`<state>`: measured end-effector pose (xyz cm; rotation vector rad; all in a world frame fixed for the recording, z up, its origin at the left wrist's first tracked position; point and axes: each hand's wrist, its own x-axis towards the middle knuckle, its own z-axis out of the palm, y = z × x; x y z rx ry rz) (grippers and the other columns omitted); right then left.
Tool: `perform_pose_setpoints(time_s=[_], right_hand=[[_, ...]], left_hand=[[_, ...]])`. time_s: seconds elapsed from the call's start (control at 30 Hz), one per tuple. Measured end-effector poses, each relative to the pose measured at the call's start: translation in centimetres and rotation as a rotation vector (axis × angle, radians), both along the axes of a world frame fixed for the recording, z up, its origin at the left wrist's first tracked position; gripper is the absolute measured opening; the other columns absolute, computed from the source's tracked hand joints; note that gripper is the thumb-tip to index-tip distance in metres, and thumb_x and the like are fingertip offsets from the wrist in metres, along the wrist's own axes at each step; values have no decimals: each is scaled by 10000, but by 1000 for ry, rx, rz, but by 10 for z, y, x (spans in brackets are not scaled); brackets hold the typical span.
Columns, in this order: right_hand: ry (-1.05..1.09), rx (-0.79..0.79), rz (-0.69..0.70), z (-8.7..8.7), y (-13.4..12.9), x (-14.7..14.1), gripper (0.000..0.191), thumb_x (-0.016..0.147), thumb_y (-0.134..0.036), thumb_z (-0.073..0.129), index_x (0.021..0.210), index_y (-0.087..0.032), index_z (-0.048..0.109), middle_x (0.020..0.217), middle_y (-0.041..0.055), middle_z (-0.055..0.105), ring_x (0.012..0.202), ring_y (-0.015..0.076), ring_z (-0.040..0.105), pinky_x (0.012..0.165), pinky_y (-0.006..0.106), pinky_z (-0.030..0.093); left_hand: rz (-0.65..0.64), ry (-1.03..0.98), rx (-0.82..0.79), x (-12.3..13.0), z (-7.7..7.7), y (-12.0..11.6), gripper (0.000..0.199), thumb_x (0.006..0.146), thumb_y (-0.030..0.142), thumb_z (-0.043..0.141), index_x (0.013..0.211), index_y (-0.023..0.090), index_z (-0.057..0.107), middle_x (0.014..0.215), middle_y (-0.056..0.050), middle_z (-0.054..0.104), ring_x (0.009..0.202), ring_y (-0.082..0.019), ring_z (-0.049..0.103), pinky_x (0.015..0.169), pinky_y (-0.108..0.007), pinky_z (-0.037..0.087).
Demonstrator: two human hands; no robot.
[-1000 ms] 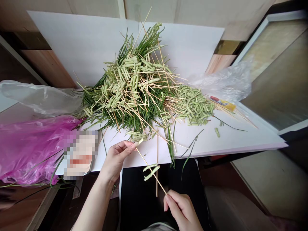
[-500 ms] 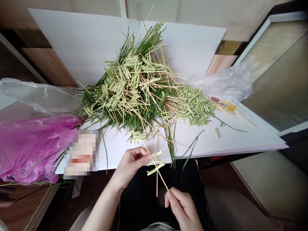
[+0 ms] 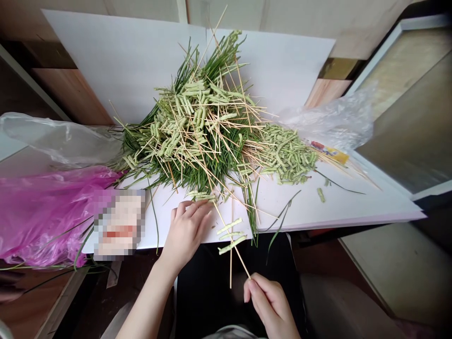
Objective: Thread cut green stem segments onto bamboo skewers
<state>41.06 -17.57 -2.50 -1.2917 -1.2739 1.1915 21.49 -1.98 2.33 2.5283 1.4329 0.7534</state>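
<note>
Pinched in my right hand is the lower end of a thin wooden skewer. Three green bean pieces are threaded crosswise on it, over the table's front edge. My left hand is on the white table with its fingers spread, its fingertips at a small row of cut bean pieces in front of the pile. Whether a fingertip grips a piece cannot be made out. Another skewer sticks out past the table edge behind the held one.
A large pile of green stalks, skewers and threaded beans fills the table's middle. Loose cut beans lie to its right, near a clear plastic bag. At left are a pink bag and a blurred-out item.
My left hand has let go of the top bean piece on the skewer and moved up and left to the row of beans. My right hand still holds the skewer.
</note>
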Motion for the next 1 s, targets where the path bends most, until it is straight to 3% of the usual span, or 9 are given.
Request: perform_pose_setpoints(time_s=[0.13,0.4,0.47,0.63,0.7,0.8,1.0], right_hand=[[-8,-3,-9,1,0,0,464,1051,-446,433,668,-195,508,544,-70,278,467,92,267,442,249,175],[-7,-46,-14,-1,-4,2,471,1046,-475,431,671,-198,505,551,-71,273,477,98,263,458,259,171],[-5,-56,-15,-2,-3,2,471,1046,-477,428,673,-200,505,550,-73,268,475,99,256,465,261,178],[-63,-28,6,0,-2,2,487,1052,-481,400,669,-200,509,583,-48,372,522,114,349,528,259,256],[-104,-41,27,1,-2,1,497,1051,-494,396,667,-201,514,607,-34,421,566,126,410,569,256,294],[-162,-84,62,2,-5,-1,512,1045,-526,388,674,-204,534,626,-19,478,610,143,466,605,255,328],[-226,-98,65,1,-8,-1,539,1043,-552,368,678,-203,555,642,-4,545,626,153,501,599,249,348]], left_hand=[[33,2,25,2,-2,0,293,1005,286,521,1257,198,640,1194,-103,708,1040,-308,518,897,-454,419],[33,-20,-21,-2,-6,3,109,954,241,599,991,217,699,1007,-76,732,966,-296,541,842,-425,381],[53,-155,-89,-4,-4,3,91,946,258,608,977,223,685,986,-65,729,951,-283,551,847,-412,376],[69,-849,-509,-7,5,4,191,913,392,662,989,217,654,914,-22,651,808,-176,557,755,-292,412],[56,-1032,-612,-7,9,4,220,882,402,713,970,207,661,861,0,613,750,-136,521,728,-254,400],[57,-1145,-687,-7,12,4,229,843,385,769,939,197,683,810,16,585,692,-103,473,696,-225,383],[43,-1174,-748,-7,13,4,238,838,399,774,929,192,699,775,3,634,697,-109,483,681,-216,378]])
